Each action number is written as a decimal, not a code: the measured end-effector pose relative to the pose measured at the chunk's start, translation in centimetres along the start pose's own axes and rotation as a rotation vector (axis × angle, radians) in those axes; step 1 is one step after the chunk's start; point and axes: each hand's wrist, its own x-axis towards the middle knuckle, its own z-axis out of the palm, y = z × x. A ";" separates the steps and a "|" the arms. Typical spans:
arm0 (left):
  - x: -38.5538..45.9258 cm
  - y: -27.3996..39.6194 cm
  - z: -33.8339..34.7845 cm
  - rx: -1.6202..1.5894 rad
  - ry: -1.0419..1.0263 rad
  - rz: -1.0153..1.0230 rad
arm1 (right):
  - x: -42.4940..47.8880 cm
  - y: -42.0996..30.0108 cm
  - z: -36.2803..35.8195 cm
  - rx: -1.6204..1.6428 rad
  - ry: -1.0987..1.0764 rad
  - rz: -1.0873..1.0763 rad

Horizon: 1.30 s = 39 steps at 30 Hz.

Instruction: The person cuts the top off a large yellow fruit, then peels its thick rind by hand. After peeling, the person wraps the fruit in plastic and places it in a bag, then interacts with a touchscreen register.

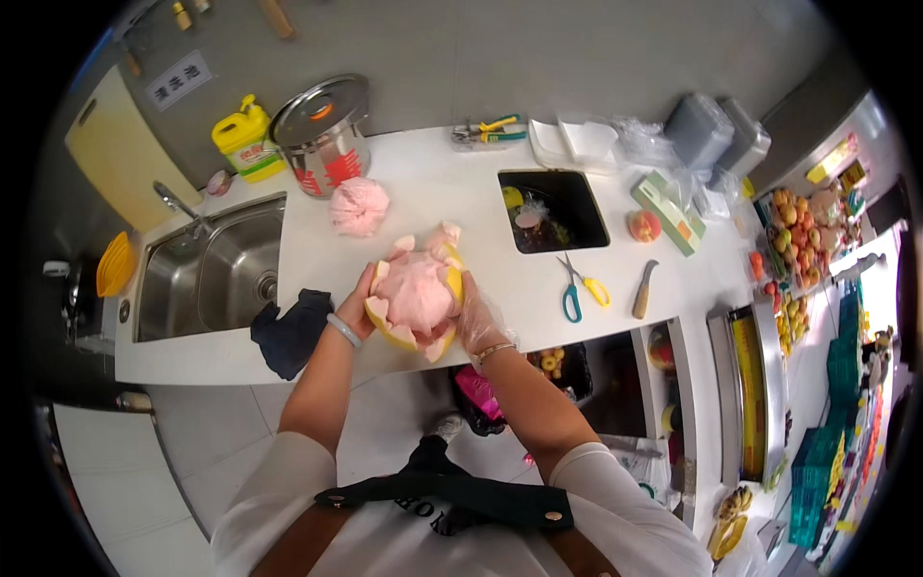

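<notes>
Between my hands, over the front of the white counter, is a pomelo (418, 292) with its thick yellow rind split into flaps around the pink inside. My left hand (357, 303) holds its left side and is bare, with a bangle at the wrist. On the right side my right hand (479, 317), in a clear plastic glove, grips the rind. A peeled pink pomelo (359, 207) rests on the counter behind. To the right lie scissors (583, 287) with one teal and one yellow handle, and a curved knife (645, 290) with a wooden handle.
A steel double sink (241, 252) is at the left, with a dark cloth (292, 332) beside it. A lidded steel pot (324, 137) and a yellow jug (249, 141) stand behind. At the right are a waste opening (554, 211), a peach (644, 226) and foam trays (573, 144).
</notes>
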 end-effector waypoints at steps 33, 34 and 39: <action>-26.7 -59.0 67.6 0.923 -1.359 -0.109 | -89.7 10.8 -25.0 0.551 0.919 -1.824; -26.9 -61.0 69.4 0.950 -1.390 0.071 | -90.5 10.8 -25.8 0.556 0.942 -1.832; -28.9 -69.6 76.3 1.150 -1.495 1.278 | -92.5 9.7 -29.8 0.623 1.023 -1.830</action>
